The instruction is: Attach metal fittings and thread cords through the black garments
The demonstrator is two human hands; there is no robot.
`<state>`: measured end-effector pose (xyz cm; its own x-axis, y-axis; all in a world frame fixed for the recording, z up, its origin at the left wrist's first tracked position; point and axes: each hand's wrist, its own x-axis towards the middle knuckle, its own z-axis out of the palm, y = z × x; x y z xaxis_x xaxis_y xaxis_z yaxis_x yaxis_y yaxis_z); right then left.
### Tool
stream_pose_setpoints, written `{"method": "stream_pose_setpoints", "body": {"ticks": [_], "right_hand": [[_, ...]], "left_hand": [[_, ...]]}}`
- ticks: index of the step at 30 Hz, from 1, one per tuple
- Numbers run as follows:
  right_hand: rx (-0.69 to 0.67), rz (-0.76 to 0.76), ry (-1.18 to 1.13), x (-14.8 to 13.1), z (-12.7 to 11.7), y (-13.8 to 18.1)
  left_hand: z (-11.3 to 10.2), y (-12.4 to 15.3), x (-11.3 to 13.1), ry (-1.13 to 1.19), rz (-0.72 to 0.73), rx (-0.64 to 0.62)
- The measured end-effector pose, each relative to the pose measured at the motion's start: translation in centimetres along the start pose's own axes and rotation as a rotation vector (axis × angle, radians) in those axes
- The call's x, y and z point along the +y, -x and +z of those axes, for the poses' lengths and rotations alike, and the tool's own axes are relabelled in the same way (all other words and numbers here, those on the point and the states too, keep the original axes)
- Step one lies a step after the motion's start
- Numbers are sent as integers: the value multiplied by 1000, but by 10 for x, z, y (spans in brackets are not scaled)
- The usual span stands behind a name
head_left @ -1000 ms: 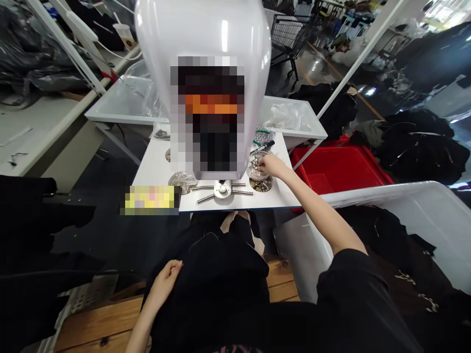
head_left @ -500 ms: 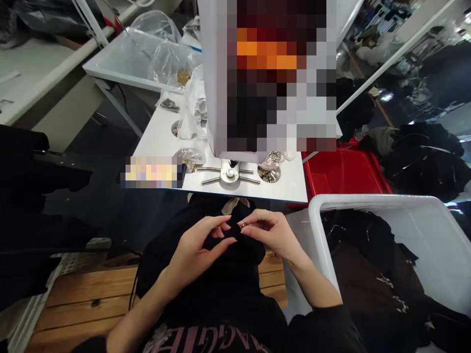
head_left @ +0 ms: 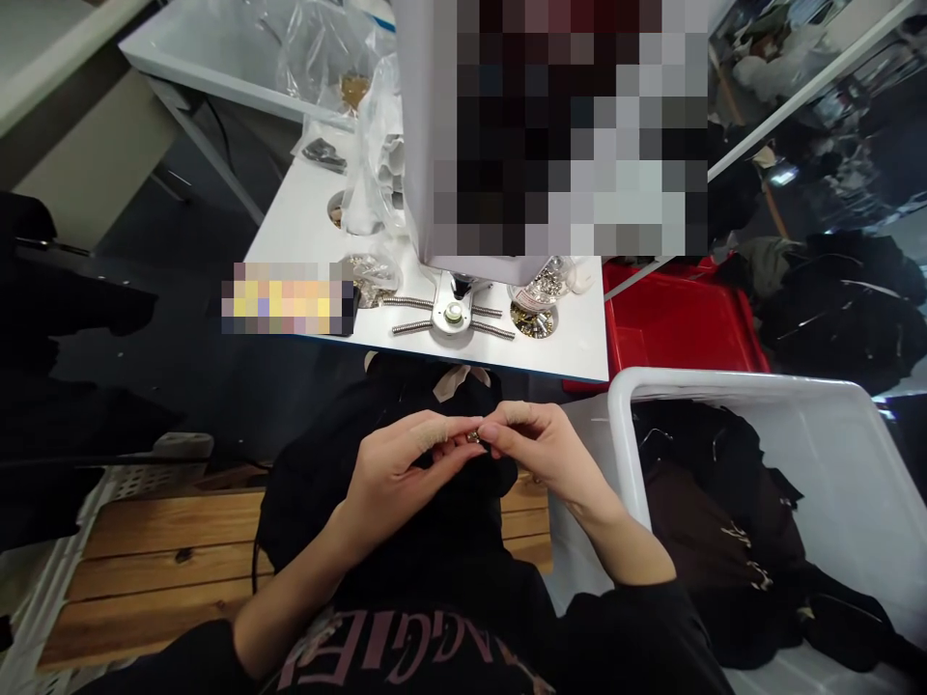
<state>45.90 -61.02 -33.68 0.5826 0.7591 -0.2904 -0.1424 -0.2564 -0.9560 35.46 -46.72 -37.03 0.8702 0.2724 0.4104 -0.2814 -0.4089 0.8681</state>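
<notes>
Both of my hands meet above my lap, over a black garment (head_left: 449, 516). My left hand (head_left: 406, 473) and my right hand (head_left: 543, 454) pinch a tiny metal stud (head_left: 473, 437) between their fingertips. The stud is partly hidden by my fingers, and its exact form is too small to make out. A pale covering seems to wrap the fingers of both hands. Neither hand touches the white table (head_left: 304, 217) ahead.
A white machine housing (head_left: 416, 145) rises from the table above a metal press base (head_left: 453, 312) with coil springs. Next to it stand a transparent dish of silver studs (head_left: 547, 282) and gold-toned parts (head_left: 532, 320). A red crate (head_left: 681, 319) and white bin (head_left: 623, 425) lie right.
My right hand has left the dish on the table and come back to my lap. My left hand has risen to meet it, and the fingertips have closed together on the stud.
</notes>
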Motion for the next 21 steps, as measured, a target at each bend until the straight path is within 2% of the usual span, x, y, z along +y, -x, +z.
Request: {"method": "stream_pose_setpoints", "body": {"ticks": [6,12,15,18,21], "right_hand": [[2,18,58,-3,1,-2],[17,0,236,-8,1,-5],[65,-175,336,-9,1,-5],[119,-400,422,-9,-1,-3],[61,-505,474,-7,-3,-1]], "left_hand": [[-2,3,0,-38,-42,3],[-2,5,-1,-70,-48,30],[-1,6,-3,-54,-91,85],[-1,7,-5,-19,-149,87],[-1,7,-8,12,-167,76]]}}
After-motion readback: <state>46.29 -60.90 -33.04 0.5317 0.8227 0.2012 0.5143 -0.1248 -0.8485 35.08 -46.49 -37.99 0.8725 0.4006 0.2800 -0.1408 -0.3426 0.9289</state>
